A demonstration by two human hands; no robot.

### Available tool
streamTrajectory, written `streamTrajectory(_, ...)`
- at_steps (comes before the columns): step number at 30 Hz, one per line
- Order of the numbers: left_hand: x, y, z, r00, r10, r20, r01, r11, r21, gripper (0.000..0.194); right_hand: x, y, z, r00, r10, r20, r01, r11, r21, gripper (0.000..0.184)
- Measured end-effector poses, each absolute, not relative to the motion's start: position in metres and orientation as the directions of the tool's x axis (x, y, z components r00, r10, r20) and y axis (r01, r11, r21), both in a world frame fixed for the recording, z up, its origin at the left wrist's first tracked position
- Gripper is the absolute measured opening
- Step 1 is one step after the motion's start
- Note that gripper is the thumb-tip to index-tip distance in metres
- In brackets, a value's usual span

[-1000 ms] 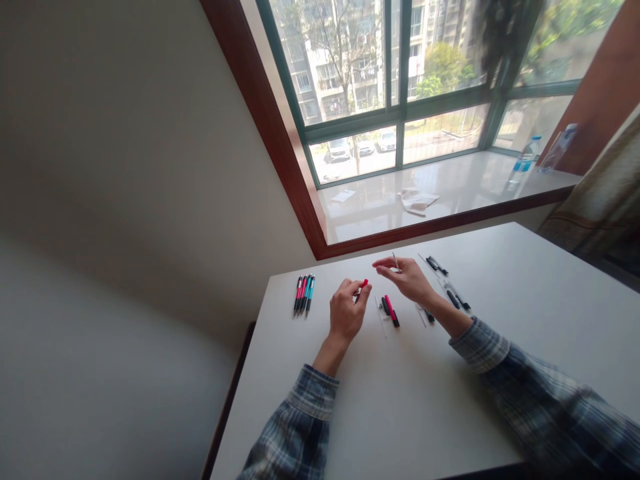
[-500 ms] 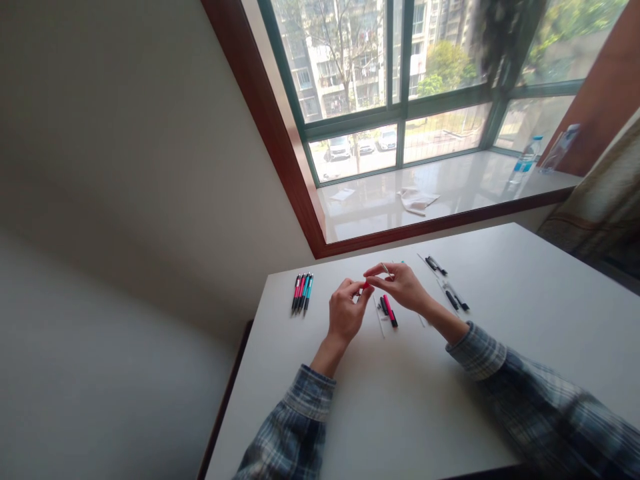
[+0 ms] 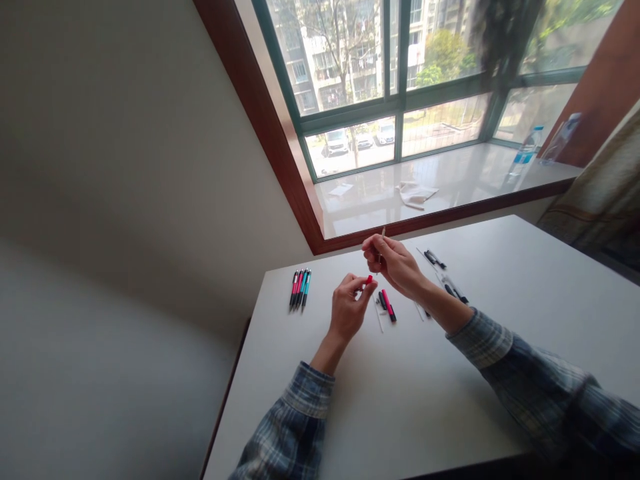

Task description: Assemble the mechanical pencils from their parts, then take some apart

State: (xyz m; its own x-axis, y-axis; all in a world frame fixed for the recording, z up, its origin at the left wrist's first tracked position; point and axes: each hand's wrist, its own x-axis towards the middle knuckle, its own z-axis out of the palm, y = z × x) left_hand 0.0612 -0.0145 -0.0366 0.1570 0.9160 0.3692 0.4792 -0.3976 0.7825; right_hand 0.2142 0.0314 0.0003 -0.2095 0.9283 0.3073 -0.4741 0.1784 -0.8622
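Over the white table (image 3: 400,400), my left hand (image 3: 349,310) pinches a small red pen part (image 3: 369,280) between thumb and fingers. Higher and to the right, my right hand (image 3: 395,263) is closed on a thin pale rod (image 3: 383,231) held nearly upright, its top poking out above the fingers. My hands are apart. Below them on the table lie a pink pen barrel (image 3: 389,306), a black pen grip (image 3: 382,300) and a thin white refill (image 3: 378,316). More pen parts behind my right wrist are partly hidden.
A row of assembled pens (image 3: 300,290) in pink and teal lies at the table's left. Black and clear pen parts (image 3: 436,259) lie to the right. On the windowsill are a crumpled white cloth or paper (image 3: 416,195) and a water bottle (image 3: 525,155).
My right hand has moved up and away from the red part, turning the thin rod nearly upright. My left hand keeps the red part in almost the same place.
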Motion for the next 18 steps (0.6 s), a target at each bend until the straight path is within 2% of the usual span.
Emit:
streamTrajectory(4,0.0641,-0.016,-0.0386,0.161,0.911,0.38,0.441,-0.41,0.798,0.032,0.2103,0.0315,0.0003,-0.236,0.902,0.36,-0.5,0.205,-0.842,0.043)
streamTrajectory(10,0.0671,-0.0161,-0.039,0.163,0.903,0.397,0.443,-0.427,0.789,0.028,0.208,0.0254,-0.0038,-0.293,0.898,0.328,-0.533,0.132,-0.836,0.043)
streamTrajectory(18,0.0674,-0.0181,-0.0371,0.166,0.912,0.375,0.469,-0.408,0.783,0.031,0.2122,0.0228,-0.0018,-0.251,0.9,0.357,-0.552,0.17,-0.817,0.038)
